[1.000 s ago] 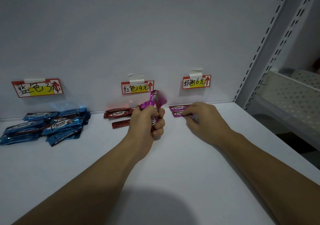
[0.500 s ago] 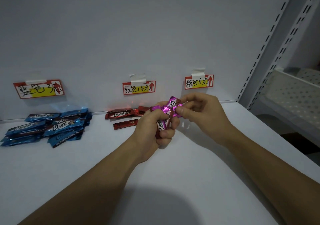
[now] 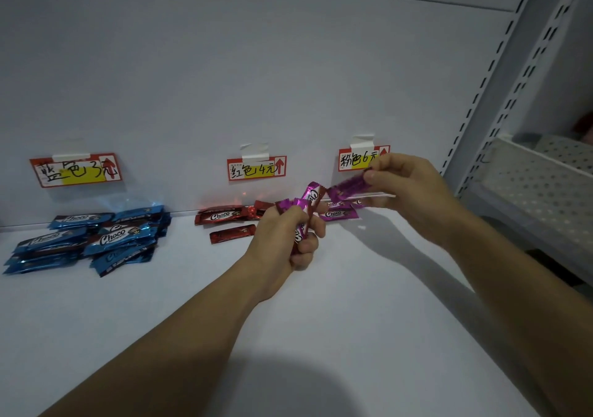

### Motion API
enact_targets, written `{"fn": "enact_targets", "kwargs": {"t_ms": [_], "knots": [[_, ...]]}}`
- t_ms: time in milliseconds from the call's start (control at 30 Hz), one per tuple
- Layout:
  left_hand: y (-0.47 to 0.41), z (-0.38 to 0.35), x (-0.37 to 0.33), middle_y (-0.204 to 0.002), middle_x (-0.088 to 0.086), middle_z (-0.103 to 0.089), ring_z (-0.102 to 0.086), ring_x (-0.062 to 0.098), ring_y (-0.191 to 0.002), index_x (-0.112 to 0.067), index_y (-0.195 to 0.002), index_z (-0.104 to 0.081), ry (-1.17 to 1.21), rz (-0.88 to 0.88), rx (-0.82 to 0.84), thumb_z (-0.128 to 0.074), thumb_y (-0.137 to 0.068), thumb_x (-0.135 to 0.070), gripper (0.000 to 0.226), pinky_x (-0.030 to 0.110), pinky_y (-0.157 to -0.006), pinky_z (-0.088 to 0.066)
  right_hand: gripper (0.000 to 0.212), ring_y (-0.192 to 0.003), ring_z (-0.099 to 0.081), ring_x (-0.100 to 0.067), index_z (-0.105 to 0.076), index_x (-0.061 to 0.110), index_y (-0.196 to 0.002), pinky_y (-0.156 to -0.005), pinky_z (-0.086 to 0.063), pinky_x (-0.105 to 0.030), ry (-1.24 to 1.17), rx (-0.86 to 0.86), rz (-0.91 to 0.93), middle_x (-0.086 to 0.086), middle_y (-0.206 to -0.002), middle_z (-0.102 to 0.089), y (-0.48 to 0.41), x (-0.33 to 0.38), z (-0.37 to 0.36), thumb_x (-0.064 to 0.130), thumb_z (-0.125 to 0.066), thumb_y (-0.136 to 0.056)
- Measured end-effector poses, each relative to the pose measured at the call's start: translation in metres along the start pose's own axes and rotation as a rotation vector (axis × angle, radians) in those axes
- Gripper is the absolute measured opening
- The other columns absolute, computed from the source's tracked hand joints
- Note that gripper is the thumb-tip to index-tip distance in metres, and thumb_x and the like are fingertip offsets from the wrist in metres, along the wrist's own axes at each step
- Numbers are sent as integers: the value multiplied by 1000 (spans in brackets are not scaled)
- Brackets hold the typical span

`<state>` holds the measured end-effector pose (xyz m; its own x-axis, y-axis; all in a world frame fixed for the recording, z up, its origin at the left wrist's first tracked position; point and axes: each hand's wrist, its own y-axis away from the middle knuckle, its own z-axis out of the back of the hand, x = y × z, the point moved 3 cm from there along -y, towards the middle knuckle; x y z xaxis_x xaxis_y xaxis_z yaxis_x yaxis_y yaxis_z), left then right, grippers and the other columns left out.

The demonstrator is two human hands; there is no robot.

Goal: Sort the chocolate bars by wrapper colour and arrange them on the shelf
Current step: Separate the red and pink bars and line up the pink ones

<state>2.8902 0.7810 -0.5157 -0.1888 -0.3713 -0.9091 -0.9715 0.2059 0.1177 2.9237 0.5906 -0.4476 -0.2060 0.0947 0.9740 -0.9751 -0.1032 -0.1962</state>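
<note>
1. Forearms are extending from the bottom edge over the white shelf [image 3: 321, 336]; a shadow is darkening its near part.
2. The left hand [image 3: 282, 243] is clenching a bundle of bars [image 3: 306, 214] upright in the fist. The wrappers are mostly pink, with what looks like a red one among them. The bundle is probably serving as unsorted stock. The fingers are hiding its lower half, so the count is unreadable.
3. The right hand [image 3: 414, 192] is pinching a single pink bar [image 3: 348, 188] by one end. It is holding the bar above the pink bars [image 3: 337, 214] lying on the shelf, presumably for placing there.
4. Red bars [image 3: 224, 216] are lying left of the fist, which is partly covering them. Blue bars [image 3: 96, 240] are lying piled far left.
5. A blue label [image 3: 75, 169], a red label [image 3: 256, 168] and a pink label [image 3: 359, 160] are hanging above their groups. The right hand is covering the pink label's corner.
</note>
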Motion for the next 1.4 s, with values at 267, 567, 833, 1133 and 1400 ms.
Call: {"fn": "enact_targets", "kwargs": {"t_ms": [267,567,833,1133,1400], "knots": [[3,-7,-2,-73,1,-44,-34,12,-56,-1,-131,-54,-6,-3,110,-52,-71,-10,61,25,-49,-22,15,-78,-56,-14,-65,18,-97,-70,-50,-27,955,-109,506,5,-90,-61,2,-39,28,4,-65,-93],[3,-4,2,-79,3,-51,-42,14,-64,-10,-132,-56,46,0,120,-31,-95,-2,45,29,-54,-27,12,-81,-54,-13,-76,18,-98,-70,-38,-28,1161,-30,364,2,-88,-69,-6,-56,29,26,-76,-88],[2,-3,2,-80,3,-47,-38,14,-64,-9,-131,-56,75,13,130,-30,-89,-1,50,29,-56,-23,8,-73,-57,-2,-77,20,-93,-73,-49,-22,1069,-70,190,9,-83,-67,4,-64,44,26,-75,-88],[2,-2,2,-81,8,-56,-44,15,-60,-3,-112,-55,26,41,83,-31,-99,-6,27,29,-52,-29,22,-101,-63,-16,-75,18,-113,-92,-45,-25,1080,-75,217,1,-112,-72,6,-69,35,18,-66,-93],[7,-4,-2,-69,1,-67,-52,14,-58,5,-122,-58,-135,-37,55,-39,-109,-15,30,27,-49,-39,23,-102,-66,-21,-76,19,-115,-96,-51,-32,1082,-47,276,-1,-116,-73,5,-71,35,19,-67,-94]]}}
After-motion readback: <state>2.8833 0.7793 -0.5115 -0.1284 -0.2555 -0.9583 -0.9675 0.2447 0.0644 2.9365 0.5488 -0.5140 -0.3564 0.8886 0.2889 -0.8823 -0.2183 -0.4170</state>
